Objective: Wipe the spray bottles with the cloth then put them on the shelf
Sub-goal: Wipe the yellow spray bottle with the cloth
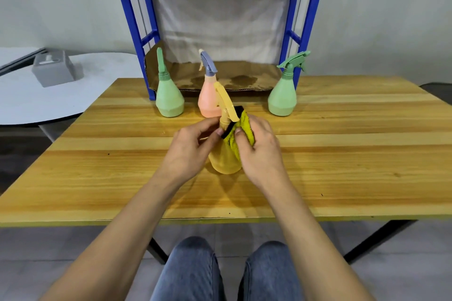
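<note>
Wooden planks make up the table (342, 159) that fills the head view, with a blue-framed shelf (133, 22) standing at its far edge against a pale wall.

The yellow spray bottle (226, 161) stands upright on the table right in front of the person, between both hands, its long axis vertical and its trigger head pointing away toward the shelf. The left hand (188, 151) curls round the bottle's neck from the left. The right hand (261, 151) grips the yellow cloth (244, 127) and presses it against the bottle's upper right side. Both hands are clamped and close together, with neither clearly nearer.

The wiping looks to be under way. Placing the bottle will mean lifting it straight ahead to the lower shelf board (244, 76), which is lined with stained cardboard.

Three more bottles stand on the table in a row between the hands and that board:
- a green bottle (169, 98) on the left
- a pink bottle (208, 102) just behind the yellow one's head
- a second green bottle (282, 98) on the right

The pink one sits most directly in the way, so the gap to its right seems the freest path.

Off to the left, a grey box (55, 71) rests on a round white table (49, 105).
</note>
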The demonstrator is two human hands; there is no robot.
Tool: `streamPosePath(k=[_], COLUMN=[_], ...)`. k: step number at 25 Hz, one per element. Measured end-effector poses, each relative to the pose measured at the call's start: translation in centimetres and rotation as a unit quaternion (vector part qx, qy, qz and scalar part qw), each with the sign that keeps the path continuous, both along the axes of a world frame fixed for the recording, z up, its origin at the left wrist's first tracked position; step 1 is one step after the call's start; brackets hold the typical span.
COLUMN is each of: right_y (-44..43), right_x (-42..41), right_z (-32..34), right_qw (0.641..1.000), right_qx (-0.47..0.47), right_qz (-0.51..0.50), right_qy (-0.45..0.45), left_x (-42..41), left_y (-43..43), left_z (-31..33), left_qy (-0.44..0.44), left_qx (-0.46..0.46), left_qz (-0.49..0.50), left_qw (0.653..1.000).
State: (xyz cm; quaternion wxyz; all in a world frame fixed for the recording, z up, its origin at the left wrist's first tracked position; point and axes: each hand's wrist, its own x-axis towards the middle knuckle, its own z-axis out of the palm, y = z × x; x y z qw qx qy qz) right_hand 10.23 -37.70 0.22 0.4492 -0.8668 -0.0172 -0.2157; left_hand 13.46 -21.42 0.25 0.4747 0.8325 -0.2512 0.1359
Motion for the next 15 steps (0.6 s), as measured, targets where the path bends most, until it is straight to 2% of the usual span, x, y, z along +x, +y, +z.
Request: streamPosePath(k=[6, 8, 12, 15], right_y=[-1.7, -2.0, -0.7, -0.6], right_x=[-1.0, -0.8, -0.3, -0.6], right_z=[-3.8, -3.5, -1.0, -2.6], right_qw=[0.992, 0.994, 0.999, 0.999], right_qx=[-0.076, -0.072, -0.024, -0.032], right_qz=[-0.038, -0.031, -0.027, -0.04], right_qy=[0.092, 0.08, -0.009, -0.002], left_x=[-0.2, -0.3, -0.5, -0.2], left_y=[0.0, -0.2, -0.5, -0.6], left_z=[-0.8, -0.7, -0.6, -0.8], left_qy=[0.037, 0.038, 0.015, 0.028], left_qx=[-0.008, -0.013, -0.005, -0.011], left_qz=[0.024, 0.024, 0.014, 0.016], left_qw=[0.999, 0.999, 1.0, 0.999])
